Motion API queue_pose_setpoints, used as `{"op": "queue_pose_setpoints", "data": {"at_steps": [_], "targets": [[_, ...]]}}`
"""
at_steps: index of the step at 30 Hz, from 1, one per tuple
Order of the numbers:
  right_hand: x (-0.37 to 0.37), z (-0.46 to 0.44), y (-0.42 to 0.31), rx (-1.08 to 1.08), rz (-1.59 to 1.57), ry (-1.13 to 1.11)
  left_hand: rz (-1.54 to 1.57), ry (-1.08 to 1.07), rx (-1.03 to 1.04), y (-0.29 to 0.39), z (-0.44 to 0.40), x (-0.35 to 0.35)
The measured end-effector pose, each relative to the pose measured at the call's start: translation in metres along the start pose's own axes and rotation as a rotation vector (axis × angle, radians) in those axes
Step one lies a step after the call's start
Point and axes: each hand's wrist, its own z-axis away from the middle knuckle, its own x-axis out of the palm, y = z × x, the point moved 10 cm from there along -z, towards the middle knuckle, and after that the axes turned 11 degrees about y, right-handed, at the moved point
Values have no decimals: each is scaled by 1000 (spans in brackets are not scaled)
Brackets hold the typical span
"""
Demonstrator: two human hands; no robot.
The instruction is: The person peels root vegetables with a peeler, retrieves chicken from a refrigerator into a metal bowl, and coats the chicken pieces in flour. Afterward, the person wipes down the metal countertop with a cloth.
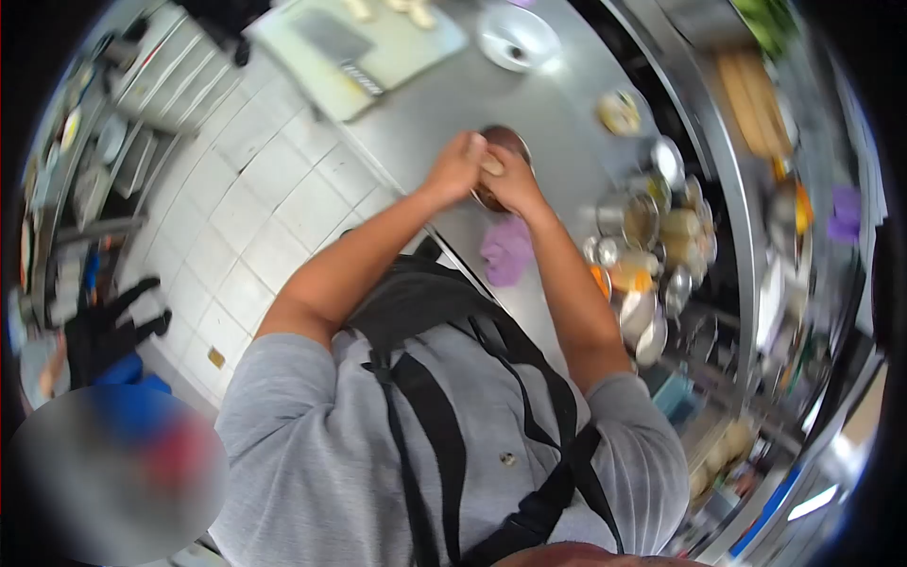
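Above a metal bowl [503, 138] with reddish-brown contents, my two hands are pressed together. My left hand [457, 170] has its fingers closed against the other hand. Beside it, my right hand [516, 181] is also closed; what lies between the two is too small and blurred to make out. A purple cloth [507, 251] lies on the steel counter [416, 128], just below the bowl and near my right forearm.
A cutting board [416, 52] holds a cleaver [326, 38] and pale pieces. Near it stands a white bowl [518, 40]. Jars and containers [682, 231] crowd the right side. At the far left is another person [47, 367].
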Motion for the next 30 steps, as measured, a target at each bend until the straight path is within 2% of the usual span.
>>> {"op": "queue_pose_setpoints", "data": {"at_steps": [1, 3, 6, 9, 11, 12, 14, 15, 16, 17, 18, 20, 22, 23, 24, 25, 26, 28, 29, 30], "targets": [[34, -15, 22, 161, -158, -15, -23, 85, 31, -6, -1, -15], [67, -30, 16, 62, -40, -104, -33, 199, 21, -33, 2, -39], [48, -30, -64, -320, 395, -86, -67, 193, -2, -48, -4, -72], [65, -32, -85, -363, 282, -224, -43, 191, -91, -68, -17, -85], [66, -35, -87, -144, 173, -224, 24, 186, -39, -71, -20, -97], [77, -39, -83, -156, 190, -246, 41, 206, -52, -73, -23, -124], [84, -48, -52, -67, 333, -162, 328, -288, -209, -83, -7, -144], [88, -53, -55, -65, 360, -182, 449, -429, -294, -106, 1, -156], [82, -53, -39, 270, 298, -166, 569, -579, -376, -135, 12, -166], [78, -47, -30, 446, 273, -155, 639, -678, -436, -174, 18, -177], [74, -39, -23, 621, 252, -132, 674, -665, -576, -224, 24, -188], [69, -51, -69, -28, 769, -185, 373, -608, -665, -346, 14, -200], [46, -41, -30, 205, 427, -78, 284, -348, -847, -474, 1, -189], [51, -42, -28, 209, 439, -76, 224, -263, -876, -511, -10, -181], [57, -39, -24, 362, 408, -58, 165, -182, -902, -545, -21, -172], [53, -34, -11, 443, 402, -40, 176, -201, -897, -580, -32, -143], [49, -28, 1, 524, 396, -19, 87, -123, -853, -616, -48, -120], [48, -38, 3, 286, 203, 21, 6, -16, -838, -655, -81, -91], [39, -39, 7, 280, 217, 28, 13, 4, -871, -670, -96, -76], [34, -40, -5, 271, 369, 13, -66, 74, -875, -681, -113, -70]]}}
